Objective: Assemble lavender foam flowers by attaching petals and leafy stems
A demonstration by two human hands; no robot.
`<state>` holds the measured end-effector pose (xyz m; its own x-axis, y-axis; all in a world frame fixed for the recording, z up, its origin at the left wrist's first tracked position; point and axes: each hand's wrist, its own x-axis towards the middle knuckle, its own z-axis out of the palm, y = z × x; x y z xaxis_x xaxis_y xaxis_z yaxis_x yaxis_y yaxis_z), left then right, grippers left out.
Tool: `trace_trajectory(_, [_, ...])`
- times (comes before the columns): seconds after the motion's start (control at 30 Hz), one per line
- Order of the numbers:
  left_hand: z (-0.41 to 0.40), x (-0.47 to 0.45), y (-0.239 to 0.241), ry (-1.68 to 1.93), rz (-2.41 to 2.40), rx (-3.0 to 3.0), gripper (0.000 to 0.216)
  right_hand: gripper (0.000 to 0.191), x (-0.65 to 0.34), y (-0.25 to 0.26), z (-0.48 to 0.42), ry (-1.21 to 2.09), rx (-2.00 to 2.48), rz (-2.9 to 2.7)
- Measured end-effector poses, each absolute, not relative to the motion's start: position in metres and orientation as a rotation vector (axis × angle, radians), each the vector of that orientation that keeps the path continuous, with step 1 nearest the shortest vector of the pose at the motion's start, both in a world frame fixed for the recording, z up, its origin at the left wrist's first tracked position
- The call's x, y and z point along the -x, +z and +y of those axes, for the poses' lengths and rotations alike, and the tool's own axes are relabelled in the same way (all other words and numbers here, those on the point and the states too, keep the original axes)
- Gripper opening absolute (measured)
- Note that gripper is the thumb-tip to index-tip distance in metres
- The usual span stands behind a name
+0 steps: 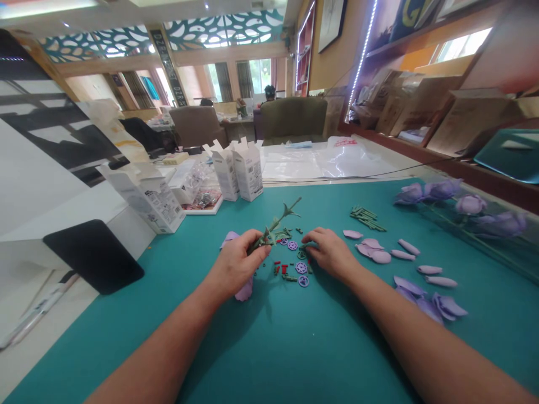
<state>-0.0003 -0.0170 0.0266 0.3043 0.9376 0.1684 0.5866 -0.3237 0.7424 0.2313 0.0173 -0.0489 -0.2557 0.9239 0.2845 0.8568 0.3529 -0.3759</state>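
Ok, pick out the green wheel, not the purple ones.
The green wheel sits under the fingertips of the right hand; the purple wheels lie around it.

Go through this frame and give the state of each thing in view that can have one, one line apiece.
Left hand: gripping the green plastic stem, which is tilted, leaves attached
Right hand: fingers extended above small purple discs
Lilac petals: loose, lying on the teal mat
Two white boxes: upright, flaps open
Lilac roses: assembled

Craft workroom, office type: teal worktop (252,348) under the fingers (309,238); white product boxes (248,171) just beyond them; carton-laden wall shelves (425,106) to their right; upholstered chairs (292,120) and desks (238,129) far beyond.
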Motion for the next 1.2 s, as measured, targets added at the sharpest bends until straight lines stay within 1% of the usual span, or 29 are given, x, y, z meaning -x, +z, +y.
trace_trajectory(0.17, [-0.018, -0.001, 0.027, 0.794, 1.349, -2.014, 0.021, 0.011, -0.227, -0.048, 0.015, 0.069, 1.615, -2.28])
trace_trajectory(0.27, [-0.018, -0.001, 0.027, 0.793, 1.342, -1.999, 0.02, 0.008, -0.225, -0.044, 0.014, 0.09, 1.634, -2.241])
trace_trajectory(0.37, [-0.018, -0.001, 0.027, 0.791, 1.34, -1.99, 0.021, 0.007, -0.223, -0.039, 0.012, 0.255, 1.619, -2.107])
trace_trajectory(0.53, [-0.018, -0.001, 0.026, 0.79, 1.34, -2.014, 0.026, 0.008, -0.217, -0.033, 0.007, 0.694, 1.497, -1.773])
trace_trajectory(0.8, [-0.019, -0.001, 0.027, 0.772, 1.371, -2.105, 0.026, 0.023, -0.201, -0.017, -0.005, 1.289, 1.149, -1.311])
trace_trajectory(0.93, [-0.019, -0.001, 0.026, 0.764, 1.365, -2.1, 0.028, 0.025, -0.195, -0.011, -0.011, 1.445, 1.023, -1.19])
trace_trajectory(1.07, [-0.018, -0.001, 0.025, 0.768, 1.338, -2.087, 0.028, 0.027, -0.192, -0.013, -0.012, 1.513, 0.948, -1.121])
trace_trajectory(1.2, [-0.019, -0.001, 0.026, 0.781, 1.314, -2.088, 0.026, 0.035, -0.191, -0.015, -0.012, 1.563, 0.931, -1.088])
